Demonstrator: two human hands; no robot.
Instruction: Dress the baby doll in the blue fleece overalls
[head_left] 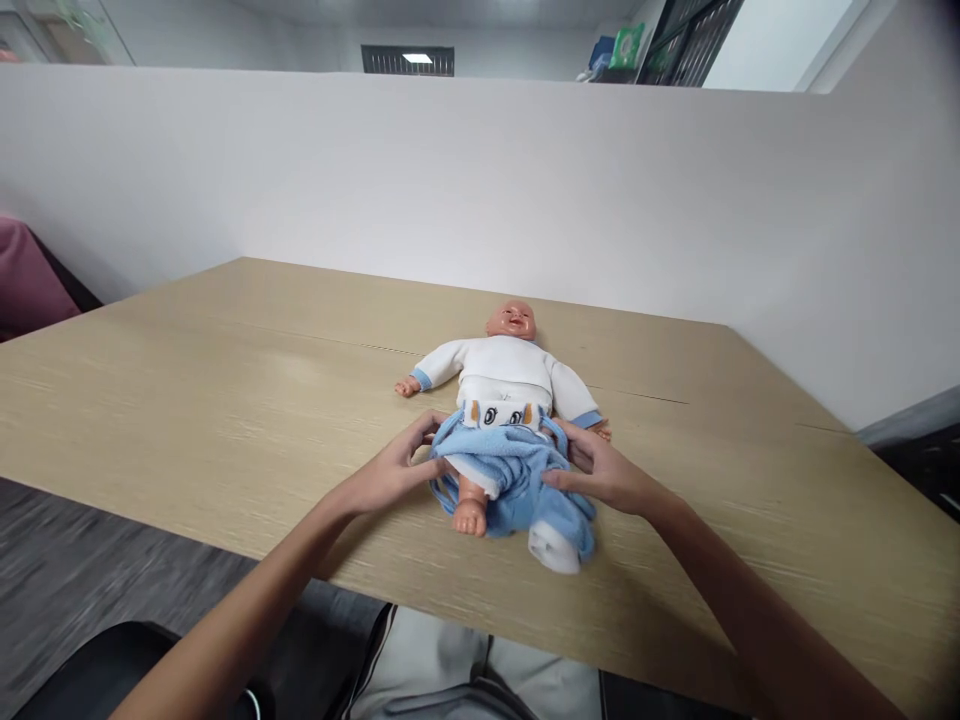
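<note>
A baby doll (504, 366) lies on its back on the wooden table (225, 400), head pointing away from me. It wears a white long-sleeved top and a printed diaper (499, 413). Blue fleece trousers (517, 480) are bunched around its legs, with one bare foot (470, 518) poking out. My left hand (394, 470) grips the left side of the trousers' waistband, fingers curled. On the right side, my right hand (600, 468) pinches the same blue fabric by the doll's hip.
A white partition wall (480, 190) rises behind the table. Something pink (26, 280) sits at the far left. The table's near edge runs just above my lap (465, 670), and grey floor shows at the left.
</note>
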